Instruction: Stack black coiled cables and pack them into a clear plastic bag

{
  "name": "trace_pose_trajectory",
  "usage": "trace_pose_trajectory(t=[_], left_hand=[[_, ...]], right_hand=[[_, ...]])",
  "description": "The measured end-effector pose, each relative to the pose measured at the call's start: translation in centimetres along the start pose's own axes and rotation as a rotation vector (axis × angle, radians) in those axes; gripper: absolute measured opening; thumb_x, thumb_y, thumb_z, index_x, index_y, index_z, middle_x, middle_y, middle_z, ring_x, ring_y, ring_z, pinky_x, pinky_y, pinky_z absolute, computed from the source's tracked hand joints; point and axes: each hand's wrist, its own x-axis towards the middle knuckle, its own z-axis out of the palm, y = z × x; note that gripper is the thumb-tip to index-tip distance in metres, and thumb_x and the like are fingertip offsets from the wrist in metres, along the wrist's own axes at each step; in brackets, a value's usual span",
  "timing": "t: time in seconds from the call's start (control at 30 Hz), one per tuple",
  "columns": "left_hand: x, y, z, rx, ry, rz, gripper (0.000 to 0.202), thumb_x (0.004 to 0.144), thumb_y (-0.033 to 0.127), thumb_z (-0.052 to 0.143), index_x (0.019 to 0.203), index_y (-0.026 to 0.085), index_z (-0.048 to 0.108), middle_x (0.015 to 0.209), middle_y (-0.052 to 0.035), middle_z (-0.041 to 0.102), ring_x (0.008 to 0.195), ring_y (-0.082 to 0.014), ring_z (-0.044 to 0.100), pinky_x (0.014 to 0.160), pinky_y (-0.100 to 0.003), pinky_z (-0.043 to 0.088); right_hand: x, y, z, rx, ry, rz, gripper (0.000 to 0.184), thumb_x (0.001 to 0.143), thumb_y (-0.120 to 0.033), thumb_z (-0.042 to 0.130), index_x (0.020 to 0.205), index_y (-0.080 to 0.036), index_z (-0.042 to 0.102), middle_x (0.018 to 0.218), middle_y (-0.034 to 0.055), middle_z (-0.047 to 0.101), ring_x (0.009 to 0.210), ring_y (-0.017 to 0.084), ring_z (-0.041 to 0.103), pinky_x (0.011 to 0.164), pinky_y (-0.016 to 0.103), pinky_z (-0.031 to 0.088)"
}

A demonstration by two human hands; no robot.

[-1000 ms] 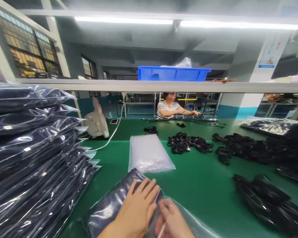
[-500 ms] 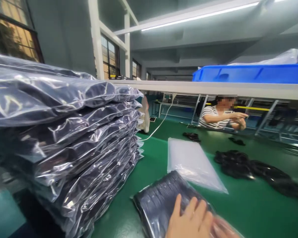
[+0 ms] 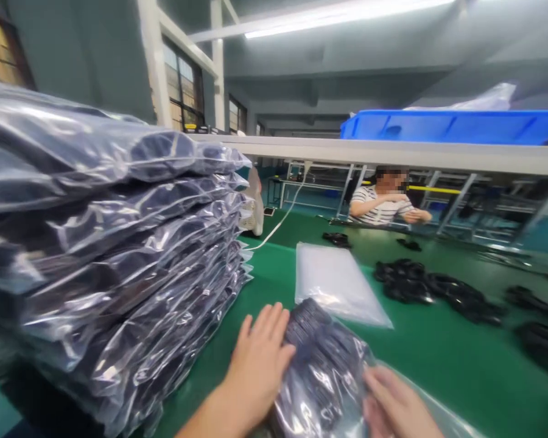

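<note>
Clear plastic, dark contents: one filled bag [image 3: 322,371], lying on the bench between the two hands, its glossy film creased and throwing highlights. Left hand [image 3: 261,358]: fingers extended and nearly side by side, thumb set apart, laid along the bag's left edge. Right hand [image 3: 395,398]: thumb and fingers pinching the film at the bag's right edge; a loose transparent flap [image 3: 432,398] spreads to the right of this hand.

Bench [image 3: 438,353]: green top, beneath and around both hands.

Pale flat plastic pile [image 3: 338,283]: just beyond the bag, ahead of and between the hands.

Tall stack of filled bags [image 3: 132,267]: left of the left hand, apart from it, dark contents in clear film, rising well above hand level.

Black coils [image 3: 404,280]: bunched ahead of the right hand and off to its right; a further group [image 3: 541,344] at far right, partly cut by the frame; two small bunches, one [image 3: 337,239] beyond the pale pile, the other [image 3: 408,244] farther right.

White cord [image 3: 283,225]: ahead of the left hand, running up toward the shelf [image 3: 393,148].

Blue bin [image 3: 452,126]: on the shelf, high beyond the right hand.

Co-worker in striped shirt [image 3: 369,207]: seated across the bench, farthest from the hands.
</note>
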Motion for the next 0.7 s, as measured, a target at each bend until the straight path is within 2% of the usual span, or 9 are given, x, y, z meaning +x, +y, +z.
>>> trace_pose_trajectory(t=[0.07,0.13,0.27,0.33,0.4,0.53,0.7], left_hand=[[-0.1,-1.5,0.1,-0.005,-0.036,-0.057,0.051,0.093,0.045,0.022,0.138,0.023,0.028,0.145,-0.0054,0.028,0.133,-0.0248,0.026,0.104,-0.052,0.029],[0.0,-2.1,0.4,-0.008,-0.066,-0.058,0.05,0.093,0.046,0.021,0.138,0.024,0.029,0.145,-0.0047,0.029,0.133,-0.0235,0.027,0.105,-0.051,0.028],[0.1,-1.3,0.0,0.002,-0.056,-0.034,0.051,0.093,0.045,0.023,0.138,0.023,0.029,0.145,-0.004,0.029,0.133,-0.021,0.026,0.108,-0.05,0.024],[-0.2,-0.4,-0.6,-0.01,-0.018,0.039,0.05,0.093,0.043,0.024,0.139,0.024,0.024,0.145,-0.0022,0.028,0.133,-0.019,0.026,0.109,-0.048,0.023],[-0.7,0.4,-0.9,-0.018,-0.005,0.17,0.052,0.092,0.043,0.03,0.14,0.028,0.018,0.146,-0.0002,0.026,0.133,-0.0185,0.027,0.109,-0.046,0.026],[-1.6,1.2,0.2,0.033,0.009,0.422,0.063,0.086,0.047,0.044,0.14,0.029,0.017,0.144,-0.0013,0.028,0.129,-0.0223,0.035,0.105,-0.042,0.033],[-1.4,0.7,1.8,0.131,0.1,0.472,0.06,0.087,0.046,0.042,0.14,0.03,0.019,0.141,0.0003,0.034,0.125,-0.0226,0.041,0.104,-0.037,0.033]], right_hand=[[0.0,-0.2,0.3,0.014,-0.031,0.004,0.047,0.066,-0.068,0.05,0.069,-0.021,0.042,0.045,-0.0038,0.053,0.028,0.011,0.049,0.028,0.018,0.03],[-0.1,-0.8,0.3,0.016,-0.058,-0.003,0.047,0.066,-0.066,0.051,0.067,-0.02,0.041,0.045,-0.0039,0.054,0.027,0.01,0.048,0.027,0.017,0.028],[-1.0,-1.8,-0.5,0.024,-0.163,0.056,0.044,0.066,-0.059,0.057,0.065,-0.018,0.043,0.045,-0.003,0.055,0.028,0.008,0.048,0.027,0.015,0.029],[-1.6,-1.9,-0.9,0.04,-0.244,0.103,0.04,0.066,-0.053,0.06,0.067,-0.017,0.045,0.049,-0.0009,0.059,0.03,0.008,0.05,0.028,0.015,0.031],[-2.0,-1.9,-1.1,0.063,-0.318,0.127,0.039,0.064,-0.05,0.063,0.069,-0.016,0.046,0.051,0.0005,0.06,0.031,0.009,0.052,0.028,0.015,0.033],[-2.3,-1.5,-1.1,0.056,-0.367,0.107,0.041,0.064,-0.052,0.064,0.072,-0.016,0.045,0.047,-0.0017,0.057,0.029,0.009,0.049,0.028,0.015,0.03],[-2.5,-0.7,-1.4,0.037,-0.329,0.036,0.039,0.071,-0.051,0.06,0.083,-0.016,0.046,0.053,-0.0036,0.057,0.034,0.008,0.051,0.032,0.015,0.033]])
